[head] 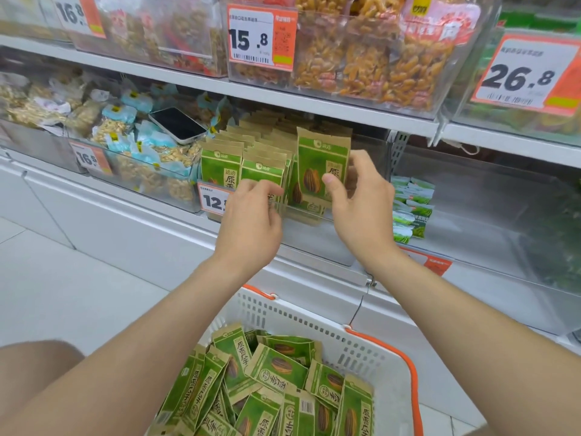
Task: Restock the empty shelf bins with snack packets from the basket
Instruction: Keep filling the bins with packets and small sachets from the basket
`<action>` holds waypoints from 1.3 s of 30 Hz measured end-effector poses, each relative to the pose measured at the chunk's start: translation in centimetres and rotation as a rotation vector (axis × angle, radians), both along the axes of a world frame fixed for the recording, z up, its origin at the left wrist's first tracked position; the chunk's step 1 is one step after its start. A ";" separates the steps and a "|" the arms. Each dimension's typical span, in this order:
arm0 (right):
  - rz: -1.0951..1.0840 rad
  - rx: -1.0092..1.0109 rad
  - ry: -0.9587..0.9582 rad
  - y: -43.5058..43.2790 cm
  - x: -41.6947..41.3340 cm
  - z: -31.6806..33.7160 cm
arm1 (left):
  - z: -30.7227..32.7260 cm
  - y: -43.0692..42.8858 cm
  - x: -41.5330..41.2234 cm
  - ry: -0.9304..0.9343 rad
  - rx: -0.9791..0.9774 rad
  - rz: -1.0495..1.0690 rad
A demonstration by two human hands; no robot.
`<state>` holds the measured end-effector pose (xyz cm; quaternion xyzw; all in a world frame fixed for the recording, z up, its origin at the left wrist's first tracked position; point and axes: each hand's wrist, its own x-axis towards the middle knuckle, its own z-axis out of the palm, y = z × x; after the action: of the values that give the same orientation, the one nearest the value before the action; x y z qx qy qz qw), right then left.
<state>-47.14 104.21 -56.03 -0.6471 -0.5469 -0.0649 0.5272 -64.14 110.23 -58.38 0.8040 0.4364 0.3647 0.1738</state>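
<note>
What my right hand (361, 212) has: one green packet (320, 165), pinched upright, my thumb on its face and my fingers behind it.
Held packet: above the right end of the clear bin (314, 247), its lower edge dipping behind the bin's front wall.
Left hand (251, 221): at the middle of the bin's front, fingers curled down onto the tops of the front packets; I cannot tell whether they grip one or only touch.
Stocked packets (220, 165): standing upright in rows inside the bin, filling its left and middle parts front to back.
Price tag (212, 201): on the bin's front wall at its left end, partly hidden by my left hand.
Basket (361, 350): white with orange handles, below the bin and nearer to me, between my forearms.
Loose packets (276, 369): heaped every which way in the basket.
Phone (177, 124): lying flat on the snack bags in the compartment just left of the bin.
Small green-and-white packs (412, 209): stacked in the compartment just right of the bin.
</note>
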 end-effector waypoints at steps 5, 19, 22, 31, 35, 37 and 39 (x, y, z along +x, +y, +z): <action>-0.173 -0.339 -0.114 2.6 1.1 -0.8 | -0.6 0.0 -0.2 0.206 0.019 0.012; -0.236 -0.597 -0.094 4.5 1.1 0.1 | 0.0 0.3 -0.1 0.244 0.082 0.004; -0.253 -0.592 -0.232 3.2 0.9 1.1 | -0.5 0.3 -0.2 0.206 0.134 0.026; 0.190 -0.649 -0.684 -2.7 -4.8 -0.3 | -4.9 -0.4 -1.7 0.733 -0.112 -0.042; 0.484 -1.049 -0.884 -4.2 -7.4 -3.6 | -9.2 -1.3 -2.9 1.230 -0.347 -0.306; 0.558 -1.193 -0.971 -4.3 -8.1 -5.9 | -11.8 -1.7 -3.6 1.388 -0.418 -0.391; 0.581 -1.290 -1.015 -4.2 -8.8 -7.7 | -13.6 -2.0 -4.6 1.466 -0.469 -0.392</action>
<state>-55.96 100.04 -63.70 -0.5471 -0.7894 0.1142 -0.2540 -68.77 108.23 -71.98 0.8438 0.3557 -0.3961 0.0679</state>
